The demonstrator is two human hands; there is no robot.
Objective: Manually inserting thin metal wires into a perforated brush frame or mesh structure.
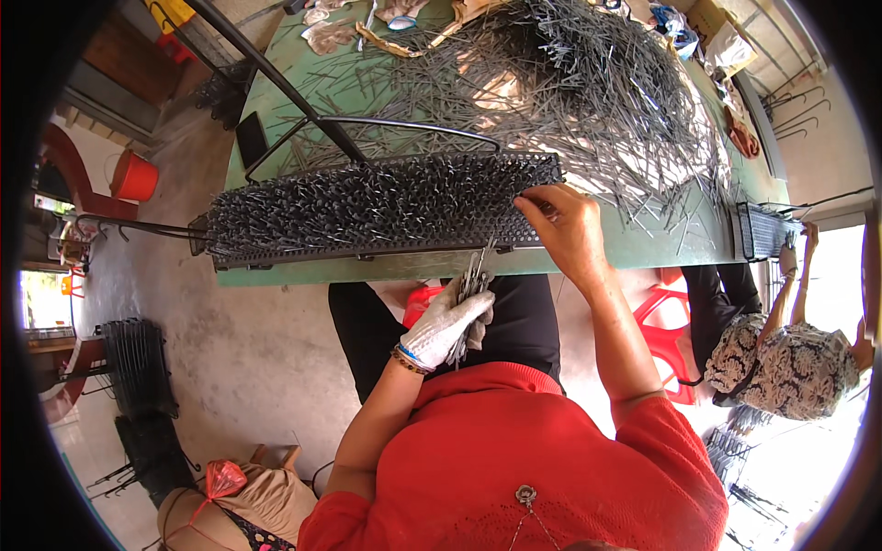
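Note:
My left hand point(452, 321), in a white knit glove, is closed around a bundle of thin dark metal strips point(474, 275) above my lap. At the right end of a long black perforated rack point(386, 243), my bare right hand point(570, 225) has thumb and forefinger pinched together. Whatever lies between those fingertips is too small to make out. Upright dark strips point(349, 202) stand densely packed in the rack, thinning out toward its right end near my right hand. The rack lies along the table's near edge.
Loose strips point(606, 92) form a big heap across the green table point(308, 60). A black rod frame point(276, 73) rises over the rack. On the right, another person point(781, 358) handles a smaller rack point(764, 231). A red bucket point(135, 176) and black racks point(138, 367) stand at left.

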